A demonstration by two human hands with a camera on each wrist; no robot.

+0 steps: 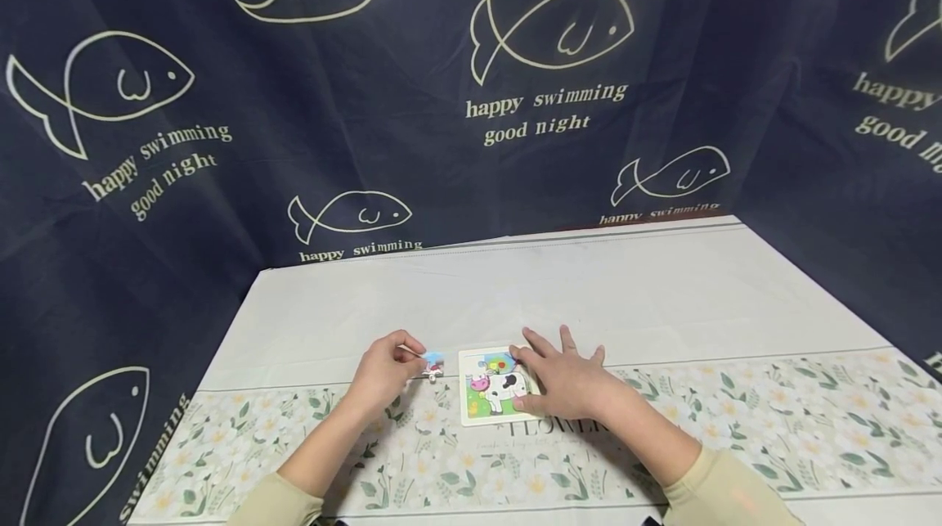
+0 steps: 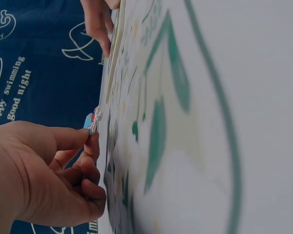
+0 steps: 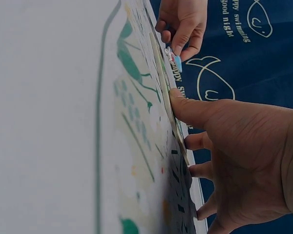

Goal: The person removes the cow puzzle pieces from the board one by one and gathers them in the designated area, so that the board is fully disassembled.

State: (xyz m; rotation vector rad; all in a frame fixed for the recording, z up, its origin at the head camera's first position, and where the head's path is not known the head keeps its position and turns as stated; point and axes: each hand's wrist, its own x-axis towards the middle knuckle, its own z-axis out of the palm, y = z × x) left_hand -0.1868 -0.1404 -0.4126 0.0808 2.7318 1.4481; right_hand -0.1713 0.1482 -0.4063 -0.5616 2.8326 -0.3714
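Observation:
Between thumb and fingertips my left hand [image 1: 384, 368] pinches a small jigsaw puzzle piece [image 1: 432, 364], blue with red and white parts. It is held just left of a puzzle board [image 1: 464, 407]; the left wrist view shows the piece [image 2: 92, 122] at the fingertips too. Printed on the board is a black-and-white cow with a pink muzzle on green grass. A pale gap shows at the picture's upper left. My right hand [image 1: 570, 383], fingers spread, rests over the board's right side and hides that part. In the right wrist view, its thumb [image 3: 185, 108] touches the board's edge.
Under the board lies a white table cover [image 1: 515, 289] with a band of printed flowers [image 1: 309, 444] and lettering. A dark blue curtain [image 1: 412, 125] with fish drawings and words hangs behind the table and along its sides.

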